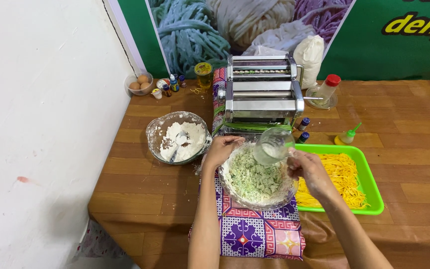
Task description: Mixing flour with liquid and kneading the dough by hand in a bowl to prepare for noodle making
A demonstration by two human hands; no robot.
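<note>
Currently, head view: right hand point(308, 168) grips small clear cup point(272, 146), tipped over far-right rim of glass mixing bowl point(235, 192). Left hand point(220, 149) curled on bowl's far-left rim, fingers closed against glass. Bowl holds crumbly green-white dough point(255, 178), sits on purple patterned cloth point(257, 234) near table edge. Left: flour bowl point(177, 138) with spoon. Right, just beside mixing bowl: green tray point(372, 194) of yellow noodles point(342, 177). Far: metal pasta machine point(261, 89), eggs point(139, 82), small bottles.
</note>
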